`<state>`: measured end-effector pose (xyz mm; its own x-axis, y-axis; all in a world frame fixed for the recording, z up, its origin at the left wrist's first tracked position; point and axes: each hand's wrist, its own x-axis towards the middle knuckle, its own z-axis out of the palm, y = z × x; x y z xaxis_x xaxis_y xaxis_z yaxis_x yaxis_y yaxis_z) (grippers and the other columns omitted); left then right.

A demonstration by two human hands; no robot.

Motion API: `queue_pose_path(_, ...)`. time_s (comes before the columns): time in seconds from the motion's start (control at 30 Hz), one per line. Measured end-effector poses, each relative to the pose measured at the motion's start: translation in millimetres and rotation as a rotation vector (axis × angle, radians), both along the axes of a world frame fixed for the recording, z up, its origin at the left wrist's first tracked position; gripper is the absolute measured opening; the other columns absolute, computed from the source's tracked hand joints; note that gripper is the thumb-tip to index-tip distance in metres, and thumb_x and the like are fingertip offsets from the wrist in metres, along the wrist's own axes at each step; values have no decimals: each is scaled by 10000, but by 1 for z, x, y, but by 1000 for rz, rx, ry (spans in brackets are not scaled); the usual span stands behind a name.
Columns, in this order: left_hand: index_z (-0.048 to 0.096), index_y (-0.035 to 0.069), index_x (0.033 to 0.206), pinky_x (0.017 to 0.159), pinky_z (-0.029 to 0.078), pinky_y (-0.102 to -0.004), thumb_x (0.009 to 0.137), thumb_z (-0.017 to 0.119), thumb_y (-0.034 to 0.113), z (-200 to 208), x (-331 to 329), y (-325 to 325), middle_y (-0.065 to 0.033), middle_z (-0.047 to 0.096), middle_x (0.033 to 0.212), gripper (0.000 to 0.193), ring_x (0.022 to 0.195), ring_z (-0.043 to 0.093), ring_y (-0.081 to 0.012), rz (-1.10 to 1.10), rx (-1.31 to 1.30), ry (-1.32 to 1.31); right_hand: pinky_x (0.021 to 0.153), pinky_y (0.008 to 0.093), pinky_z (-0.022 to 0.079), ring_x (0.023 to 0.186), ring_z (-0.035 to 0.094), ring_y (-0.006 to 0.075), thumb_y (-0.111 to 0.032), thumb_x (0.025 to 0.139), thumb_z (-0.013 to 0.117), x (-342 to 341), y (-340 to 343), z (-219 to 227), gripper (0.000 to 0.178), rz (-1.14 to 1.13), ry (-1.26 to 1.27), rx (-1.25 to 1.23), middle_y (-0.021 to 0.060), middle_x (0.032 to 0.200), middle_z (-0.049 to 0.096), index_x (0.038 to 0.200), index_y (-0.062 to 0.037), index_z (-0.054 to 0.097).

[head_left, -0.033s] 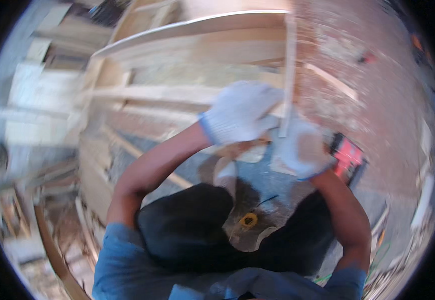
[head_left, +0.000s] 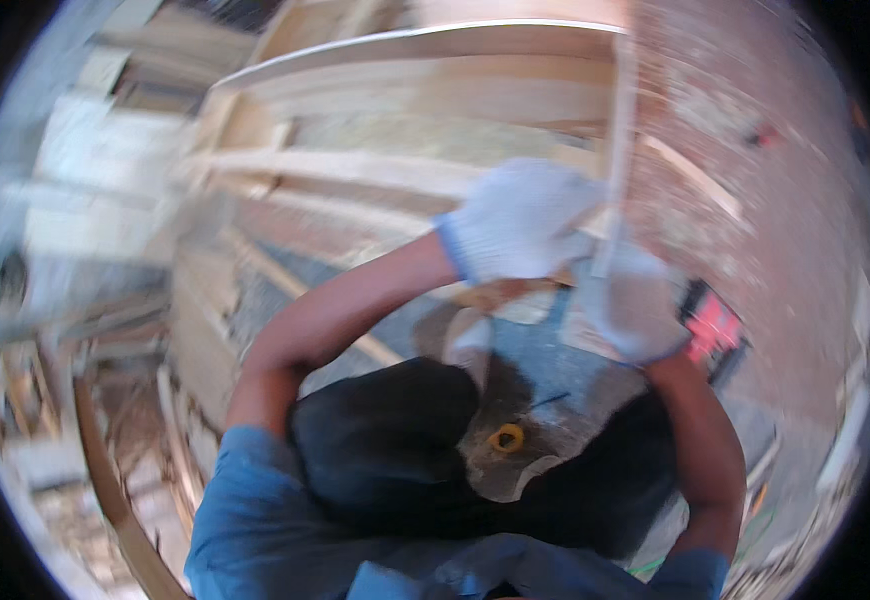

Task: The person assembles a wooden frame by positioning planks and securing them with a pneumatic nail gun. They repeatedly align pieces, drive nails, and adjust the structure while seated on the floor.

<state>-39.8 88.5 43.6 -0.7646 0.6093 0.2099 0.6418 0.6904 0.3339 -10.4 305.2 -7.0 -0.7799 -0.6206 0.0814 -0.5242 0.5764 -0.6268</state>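
A long, pale wooden frame (head_left: 375,168) with boards set on edge lies in front of me. My left hand (head_left: 520,222), in a white knit glove with a blue cuff, is closed around the wood at its near right corner. On the outer side of the frame's end board (head_left: 619,130) is my right hand (head_left: 640,300), also gloved, closed against the same corner. The fingertips of both are partly hidden and smeared by motion. Just right of my right hand lies a red and black power tool (head_left: 715,325).
A yellow ring-shaped roll (head_left: 506,437) and a thin dark rod (head_left: 550,399) lie on the floor between my legs. A loose wood strip (head_left: 693,175) rests beyond the frame among shavings. Wood offcuts (head_left: 30,390) are heaped at the left, near pale boards (head_left: 95,180).
The whole scene has shifted a little to the right in the picture. Both hands stay at the same corner of the frame.
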Motion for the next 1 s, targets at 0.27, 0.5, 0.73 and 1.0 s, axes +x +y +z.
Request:
queue_pose_path(0.27, 678, 78, 1087, 834, 516, -478, 852, 666, 435, 13, 18, -6, -177, 681, 987, 427, 912, 672, -362, 32, -39, -25, 695, 479, 530, 800, 676, 426, -81, 895, 626, 14, -17, -6, 230, -226, -39, -85, 211, 841, 688, 1113, -8, 627)
queue_pose_path(0.5, 659, 48, 1250, 904, 528, -429, 883, 702, 228, 13, 42, -57, -167, 671, 1146, 411, 1060, 647, -320, 194, 369, 398, 736, 401, 560, 857, 717, 289, -172, 971, 613, 5, -3, -17, 230, -148, -123, -230, 146, 948, 723, 1156, -36, 621)
queue_pose_path(0.73, 658, -48, 1224, 960, 494, -394, 1002, 574, 198, -77, 162, -176, -216, 685, 1175, 342, 1066, 654, -287, 1198, 524, 263, 631, 463, 567, 713, 704, 393, -351, 940, 677, 2, -7, 7, 358, -334, 27, 98, 167, 765, 701, 1065, -21, 622)
queue_pose_path(1.0, 621, -51, 1268, 963, 520, -455, 930, 575, 376, -254, 389, -268, -280, 683, 1210, 546, 1102, 680, -398, 1837, -84, -924, 753, 465, 559, 798, 713, 377, -377, 913, 687, 10, -6, 5, 363, -16, -297, 407, 201, 848, 725, 954, -17, 712)
